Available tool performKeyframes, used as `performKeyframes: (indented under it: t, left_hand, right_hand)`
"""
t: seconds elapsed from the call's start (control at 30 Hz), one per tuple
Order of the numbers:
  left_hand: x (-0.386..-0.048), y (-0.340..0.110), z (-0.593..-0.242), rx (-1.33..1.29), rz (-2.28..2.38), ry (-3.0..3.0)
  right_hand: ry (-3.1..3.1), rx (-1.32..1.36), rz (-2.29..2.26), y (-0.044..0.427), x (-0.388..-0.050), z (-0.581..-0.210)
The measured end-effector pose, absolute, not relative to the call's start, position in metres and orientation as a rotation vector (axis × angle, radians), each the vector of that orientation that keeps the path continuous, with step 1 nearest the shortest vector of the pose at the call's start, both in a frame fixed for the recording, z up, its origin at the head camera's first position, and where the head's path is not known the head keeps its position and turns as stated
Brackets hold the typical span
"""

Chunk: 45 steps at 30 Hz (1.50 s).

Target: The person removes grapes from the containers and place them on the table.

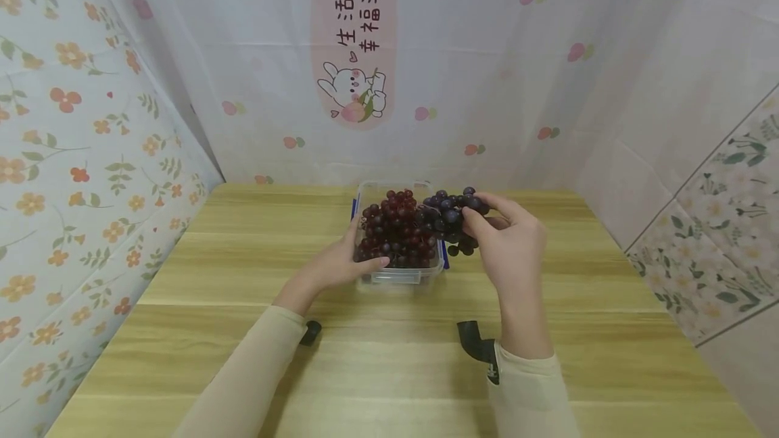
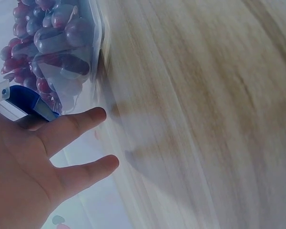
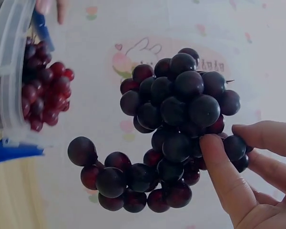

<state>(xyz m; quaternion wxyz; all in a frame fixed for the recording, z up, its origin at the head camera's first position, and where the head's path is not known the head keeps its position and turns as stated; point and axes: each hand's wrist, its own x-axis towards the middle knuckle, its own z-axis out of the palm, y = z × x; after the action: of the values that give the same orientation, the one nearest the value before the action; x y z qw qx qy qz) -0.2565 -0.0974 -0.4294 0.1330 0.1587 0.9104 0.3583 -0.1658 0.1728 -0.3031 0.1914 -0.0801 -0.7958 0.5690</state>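
Observation:
A clear plastic container [image 1: 398,276] with blue side clips stands on the table, holding red and dark grapes [image 1: 395,228]. My left hand [image 1: 331,263] holds its left side, the thumb lying over the front rim and other fingers outside the wall. In the left wrist view, two fingers [image 2: 81,174] of that hand stretch out spread, beside a blue clip [image 2: 31,101]. Right of the container, my right hand [image 1: 511,232] pinches a bunch of dark grapes [image 3: 174,112] between thumb and fingers. This bunch hangs in the air, its left part near the container's right rim.
The wood-grain table [image 1: 243,242] reaches to a printed curtain [image 1: 262,86] at the back. Floral cloth [image 1: 67,174] hangs on the left, and another patterned cloth [image 1: 718,222] on the right. Black straps [image 1: 477,343] sit at the sleeve cuffs.

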Motion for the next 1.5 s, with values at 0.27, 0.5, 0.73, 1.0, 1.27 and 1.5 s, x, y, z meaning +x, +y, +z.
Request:
performKeyframes:
  t: [0.27,0.5,0.73,1.0,1.27,1.5]
  left_hand:
    - [-0.256,-0.097,-0.429,0.46,1.019,2.658]
    - [-0.256,-0.097,-0.429,0.467,1.018,2.662]
    - [-0.255,-0.098,-0.43,0.465,1.011,2.661]
    - [-0.255,-0.098,-0.43,0.452,1.051,2.646]
    - [-0.255,-0.096,-0.429,0.439,1.056,2.641]
    - [-0.255,-0.096,-0.43,0.44,1.062,2.641]
  right_hand:
    - [-2.227,-0.291,1.61,0.191,-0.164,-0.316]
    - [-2.273,-0.346,1.556,0.202,-0.165,-0.326]
    - [-2.33,-0.393,1.527,0.208,-0.166,-0.335]
    - [-2.354,-0.433,1.55,0.217,-0.17,-0.353]
    - [-2.414,-0.433,1.449,0.225,-0.171,-0.365]
    - [-2.425,-0.44,1.428,0.229,-0.173,-0.37]
